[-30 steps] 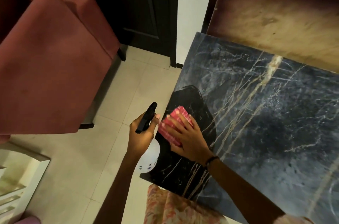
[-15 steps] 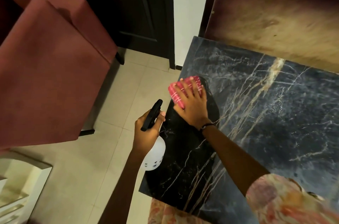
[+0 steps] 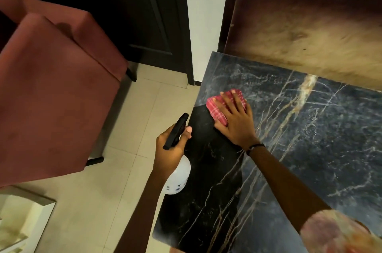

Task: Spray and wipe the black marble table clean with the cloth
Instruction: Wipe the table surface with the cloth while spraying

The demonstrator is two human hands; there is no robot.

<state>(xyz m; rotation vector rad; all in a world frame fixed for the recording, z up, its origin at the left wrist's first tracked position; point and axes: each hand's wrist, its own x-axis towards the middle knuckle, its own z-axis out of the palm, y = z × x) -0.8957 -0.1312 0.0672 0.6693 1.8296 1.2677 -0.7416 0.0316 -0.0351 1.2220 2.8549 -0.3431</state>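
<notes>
1. Head view: no readable writing; spray bottle [image 3: 178, 178] white with small dark marks, contents not visible.
2. Left hand [image 3: 168, 149] wrapped closed around its black trigger head, just off the black marble table [image 3: 310, 149] left edge.
3. Right hand [image 3: 235, 120] flat, fingers spread, pressing the red checked cloth [image 3: 219, 107] near the far-left corner.

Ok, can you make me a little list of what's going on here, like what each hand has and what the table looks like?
left hand: holds a spray bottle beside the table's edge
spray bottle: white body, black top
right hand: pressed flat on the cloth
cloth: pink with checks, folded, lying on the table near its left edge
table: black marble with pale veins; darker and shiny behind the cloth, hazy grey elsewhere
chair: red, left of the table, on the tiled floor
</notes>
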